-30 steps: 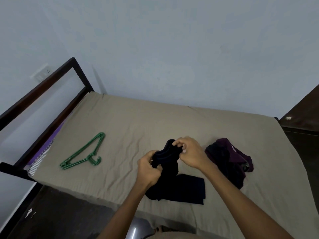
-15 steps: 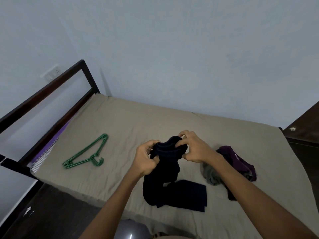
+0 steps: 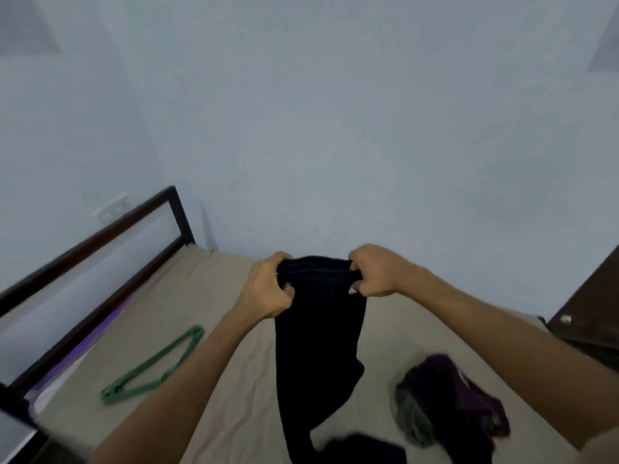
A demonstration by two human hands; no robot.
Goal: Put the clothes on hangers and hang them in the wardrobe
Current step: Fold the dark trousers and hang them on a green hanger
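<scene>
A dark navy garment [image 3: 318, 336] hangs lengthwise above the bed, its lower end still trailing on the sheet. My left hand [image 3: 268, 286] grips its top edge on the left, and my right hand [image 3: 375, 271] grips the same edge on the right, stretching it between them. Green plastic hangers [image 3: 152, 368] lie flat on the bed to the left, apart from both hands. A crumpled pile of purple and grey clothes [image 3: 449, 400] sits on the bed at the right.
The bed [image 3: 207, 296] has a beige sheet and a dark metal end frame [image 3: 93, 236] at the left. A pale blue wall stands behind it. Dark wooden furniture [image 3: 593, 306] is at the right edge.
Both hands have risen and moved apart, lifting the navy garment off the bed so that it unrolls and hangs down. The view has tilted upward.
</scene>
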